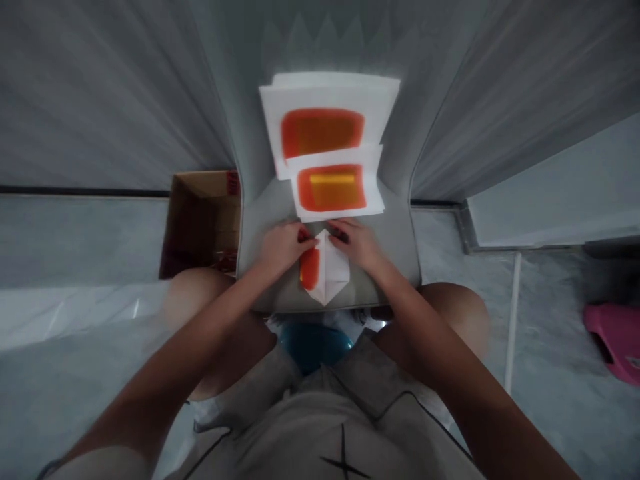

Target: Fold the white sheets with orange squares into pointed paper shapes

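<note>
A small folded sheet of joss paper (336, 268), white with an orange-red patch on its left part, lies on the grey chair seat (260, 220). Its top and bottom ends come to points, with a crease down the middle. My left hand (286, 245) pinches its upper left edge with bent fingers. On the upper right edge, my right hand (361, 244) has thumb and fingers closed on the same sheet. Just beyond the hands sits a stack of joss paper (333, 190) with an orange-red patch and a gold centre. A larger stack of similar sheets (325, 93) leans behind it.
The chair's backrest (330, 40) rises behind the stacks. A cardboard box (200, 223) stands on the floor at the left. Something blue (315, 343) shows below the seat's front edge, between my legs. A pink plastic stool (613, 340) is at the far right.
</note>
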A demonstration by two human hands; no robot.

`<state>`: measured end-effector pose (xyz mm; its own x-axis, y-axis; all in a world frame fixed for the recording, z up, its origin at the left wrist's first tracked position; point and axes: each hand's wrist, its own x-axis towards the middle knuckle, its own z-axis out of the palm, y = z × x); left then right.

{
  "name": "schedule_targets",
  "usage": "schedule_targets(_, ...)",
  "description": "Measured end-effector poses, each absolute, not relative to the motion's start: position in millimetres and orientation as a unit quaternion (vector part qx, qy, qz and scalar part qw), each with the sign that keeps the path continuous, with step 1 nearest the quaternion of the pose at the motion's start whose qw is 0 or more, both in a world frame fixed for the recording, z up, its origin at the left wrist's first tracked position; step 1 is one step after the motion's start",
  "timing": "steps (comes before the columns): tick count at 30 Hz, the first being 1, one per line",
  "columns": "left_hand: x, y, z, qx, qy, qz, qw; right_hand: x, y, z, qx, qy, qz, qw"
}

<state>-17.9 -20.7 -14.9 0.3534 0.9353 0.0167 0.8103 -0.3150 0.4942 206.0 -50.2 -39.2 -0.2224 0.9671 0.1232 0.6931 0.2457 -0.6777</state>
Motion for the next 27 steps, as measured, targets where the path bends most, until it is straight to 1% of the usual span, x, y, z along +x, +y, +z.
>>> schedule_targets(4, -17.9, -16.6, -13.0, 0.776, 0.556, 0.133, 0.265, 212.2, -53.3, -25.6, -0.637, -0.697, 0.265, 0.197)
schedule_targets(7, -18.4, -12.4, -12.5, 0.767, 0.546, 0.129, 0.312, 212.9, -60.6, -20.2, -0.666, -0.664, 0.295, 0.171)
schedule_targets(12, -17.3, -14.6, -10.1, 0.761, 0.551, 0.117, 0.321, 201.8, -63.4, -17.8, -0.718, -0.601, 0.33, 0.12)
schedule_targets(18, -17.6, -22.2, -8.8, 0.753, 0.555, 0.112, 0.335, 200.9, -59.4, -14.6, -0.666, -0.616, 0.388, 0.159)
schedule_targets(21, -19.7, -20.0, -7.6, 0.752, 0.529, 0.119, 0.376, 204.8, -61.5, -7.1, -0.644, -0.604, 0.435, 0.18)
schedule_targets(25, -20.8, -15.6, -2.1, 0.74, 0.479, 0.157, 0.446, 207.8, -63.2, 1.8, -0.597, -0.569, 0.507, 0.25)
schedule_targets(27, -20.4, -14.8, 0.5, 0.727, 0.455, 0.172, 0.485, 208.2, -62.6, 4.9, -0.578, -0.556, 0.533, 0.272)
